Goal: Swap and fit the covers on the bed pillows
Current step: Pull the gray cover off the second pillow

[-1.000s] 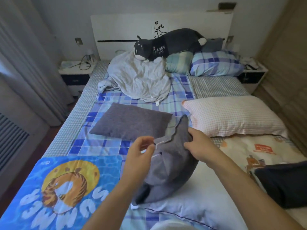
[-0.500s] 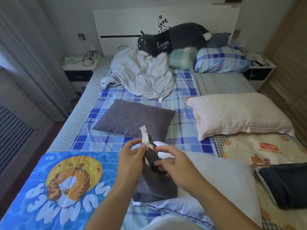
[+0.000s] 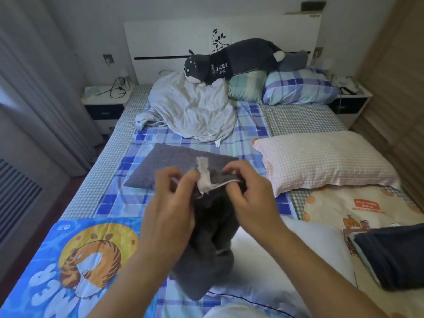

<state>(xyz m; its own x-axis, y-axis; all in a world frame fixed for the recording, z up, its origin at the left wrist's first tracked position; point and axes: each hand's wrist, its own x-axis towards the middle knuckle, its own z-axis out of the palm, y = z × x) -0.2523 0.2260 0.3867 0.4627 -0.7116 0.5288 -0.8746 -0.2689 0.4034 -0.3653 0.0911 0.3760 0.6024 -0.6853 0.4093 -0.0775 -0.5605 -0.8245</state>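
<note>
- Above the near end of the bed (image 3: 75,193), the limp dark grey fabric pillow cover (image 3: 213,226) is held up in both hands; a second ago it was spread wide between them, and now its top edge is bunched close, with a small white tag or lining scrap (image 3: 204,177) turned out at the opening.
- The left hand (image 3: 171,207) has its fingers pinched together on the cover's left edge beside the white scrap; the right hand (image 3: 247,198) has its fingers curled and clamped on the grey hem just to the right.
- Judged from this, the opening is being found and gathered, so fitting has yet to begin; the bare white pillow (image 3: 286,260) lies under the hanging cover, apparently waiting for it.
- Counted on the bed: one flat grey pillow (image 3: 165,161) beyond the hands, one pink-checked pillow (image 3: 321,161) to the right, one bare white pillow, and two pillows at the headboard, a blue plaid one (image 3: 298,88) and a green-striped one (image 3: 247,86), which makes five.
- One loose cover is held; one dark navy item (image 3: 394,255) at the right edge cannot be identified.
- Also counted: one long dark plush animal (image 3: 234,60), one crumpled pale sheet (image 3: 192,111), one blue tiger-print blanket (image 3: 68,260) and two bedside cabinets (image 3: 103,106).
</note>
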